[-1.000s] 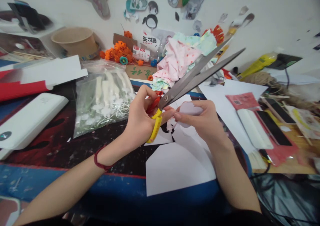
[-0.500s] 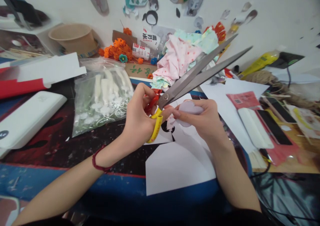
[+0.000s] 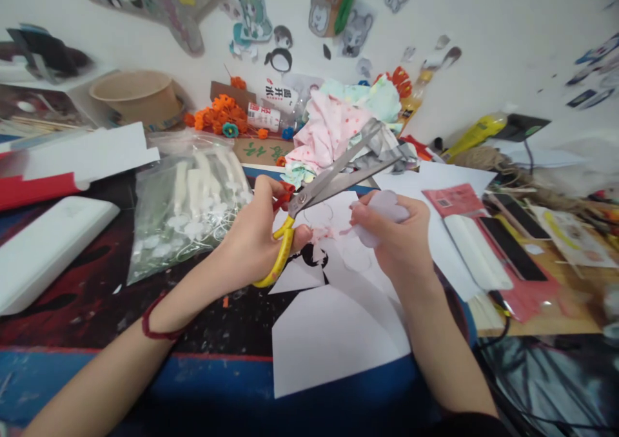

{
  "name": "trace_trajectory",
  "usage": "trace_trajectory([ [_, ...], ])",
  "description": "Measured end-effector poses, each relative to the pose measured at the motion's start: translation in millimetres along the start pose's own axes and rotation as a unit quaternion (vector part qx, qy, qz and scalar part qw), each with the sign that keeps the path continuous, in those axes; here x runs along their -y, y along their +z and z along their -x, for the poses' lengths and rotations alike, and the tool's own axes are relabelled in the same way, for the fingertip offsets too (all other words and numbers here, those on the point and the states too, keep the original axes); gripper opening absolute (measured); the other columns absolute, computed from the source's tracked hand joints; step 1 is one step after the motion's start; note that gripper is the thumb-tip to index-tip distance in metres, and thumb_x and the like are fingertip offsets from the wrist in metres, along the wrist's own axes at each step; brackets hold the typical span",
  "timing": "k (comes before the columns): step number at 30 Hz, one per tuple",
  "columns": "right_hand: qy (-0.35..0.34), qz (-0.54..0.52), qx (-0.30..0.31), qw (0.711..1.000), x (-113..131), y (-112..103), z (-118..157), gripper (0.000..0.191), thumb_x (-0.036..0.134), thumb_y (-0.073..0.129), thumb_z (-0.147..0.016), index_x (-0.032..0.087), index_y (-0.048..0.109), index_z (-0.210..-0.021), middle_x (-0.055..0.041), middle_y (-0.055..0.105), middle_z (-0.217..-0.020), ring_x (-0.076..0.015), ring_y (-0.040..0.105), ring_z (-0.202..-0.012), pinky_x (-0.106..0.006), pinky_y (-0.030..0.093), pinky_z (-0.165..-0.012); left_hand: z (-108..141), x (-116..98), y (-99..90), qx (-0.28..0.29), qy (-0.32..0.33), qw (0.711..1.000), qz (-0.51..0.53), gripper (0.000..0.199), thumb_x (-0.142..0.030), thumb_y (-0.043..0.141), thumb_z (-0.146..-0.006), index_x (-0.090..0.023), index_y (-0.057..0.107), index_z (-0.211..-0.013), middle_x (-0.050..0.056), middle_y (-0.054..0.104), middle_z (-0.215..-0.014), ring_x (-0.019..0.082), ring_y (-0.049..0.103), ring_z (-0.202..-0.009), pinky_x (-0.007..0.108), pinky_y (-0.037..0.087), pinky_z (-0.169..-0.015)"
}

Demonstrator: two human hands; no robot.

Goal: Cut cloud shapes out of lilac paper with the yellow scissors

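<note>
Large scissors (image 3: 309, 198) with one yellow and one red handle sit in my left hand (image 3: 261, 234), whose fingers go round the handles. Their blades are a little apart and point up and to the right. My right hand (image 3: 394, 231) pinches a pale lilac paper piece (image 3: 384, 216) with rounded edges between thumb and fingers. Under and between the hands lie pink paper scraps (image 3: 320, 237) and white paper sheets (image 3: 338, 340). The hands are apart from each other.
A plastic bag of white items (image 3: 188, 198) lies left of my left hand, beside a white power bank (image 3: 58, 250). Behind are orange flowers (image 3: 225, 111) and crumpled cloth (image 3: 333, 124). Phones (image 3: 512, 247) rest at the right.
My hands have moved apart, and my left thumb has left the lilac piece's side. The scissors have moved left and down in view, and the camera view has shifted.
</note>
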State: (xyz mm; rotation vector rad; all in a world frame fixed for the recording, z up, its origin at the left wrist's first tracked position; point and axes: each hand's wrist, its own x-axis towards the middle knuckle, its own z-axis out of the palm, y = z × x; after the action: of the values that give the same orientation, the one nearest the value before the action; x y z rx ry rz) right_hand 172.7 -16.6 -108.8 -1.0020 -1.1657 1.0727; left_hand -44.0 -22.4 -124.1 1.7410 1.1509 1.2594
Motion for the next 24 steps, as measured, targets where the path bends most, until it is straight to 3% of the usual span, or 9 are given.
trace_trajectory([
  [4,-0.047,0.012,0.012,0.999,-0.6,-5.9,0.2,0.013,0.027,0.089,-0.067,0.022,0.077,-0.065,0.0025,0.069,-0.059,-0.0113,0.06,-0.055,-0.025,0.05,-0.049,-0.4,-16.3,-6.2,0.1,-0.067,0.981,-0.151,0.041,-0.047,0.066,-0.077,-0.022,0.044,-0.101,0.003,0.06,-0.091,0.019,0.056,-0.078,0.032,0.043,-0.066],
  [6,-0.076,0.028,0.017,0.997,-1.7,-8.2,-0.4,0.011,0.027,0.089,-0.068,0.022,0.078,-0.069,0.0015,0.071,-0.063,-0.0135,0.064,-0.059,-0.028,0.055,-0.055,-2.5,-22.8,-10.7,0.123,-0.093,0.968,-0.198,0.044,-0.053,0.062,-0.076,-0.021,0.044,-0.1,0.003,0.06,-0.085,0.019,0.053,-0.072,0.033,0.041,-0.065],
  [12,-0.155,0.043,0.026,0.987,-5.5,-10.2,-3.8,0.012,0.015,0.084,-0.067,0.025,0.078,-0.071,0.0014,0.079,-0.081,-0.0189,0.074,-0.078,-0.033,0.063,-0.071,-7.4,-25.3,-19.9,0.136,-0.078,0.962,-0.223,0.047,-0.058,0.067,-0.075,-0.021,0.051,-0.099,0.001,0.063,-0.077,0.019,0.056,-0.068,0.032,0.04,-0.064],
  [19,-0.206,0.072,0.034,0.975,-10.7,-12.2,-7.1,0.013,0.016,0.083,-0.07,0.028,0.077,-0.072,0.0033,0.079,-0.075,-0.021,0.076,-0.074,-0.035,0.064,-0.065,-4.5,-20.9,-19.9,0.127,-0.08,0.963,-0.223,0.055,-0.065,0.074,-0.071,-0.021,0.054,-0.098,0.002,0.066,-0.078,0.019,0.059,-0.068,0.03,0.04,-0.063],
  [24,-0.23,0.055,0.054,0.97,-12.6,-14.4,-8.2,0.014,0.017,0.084,-0.073,0.029,0.078,-0.078,0.0026,0.08,-0.08,-0.0225,0.077,-0.082,-0.037,0.065,-0.071,-3.3,-19.5,-19.0,0.12,-0.074,0.964,-0.224,0.054,-0.062,0.077,-0.069,-0.022,0.055,-0.097,-0.001,0.063,-0.073,0.017,0.056,-0.065,0.029,0.04,-0.062],
])
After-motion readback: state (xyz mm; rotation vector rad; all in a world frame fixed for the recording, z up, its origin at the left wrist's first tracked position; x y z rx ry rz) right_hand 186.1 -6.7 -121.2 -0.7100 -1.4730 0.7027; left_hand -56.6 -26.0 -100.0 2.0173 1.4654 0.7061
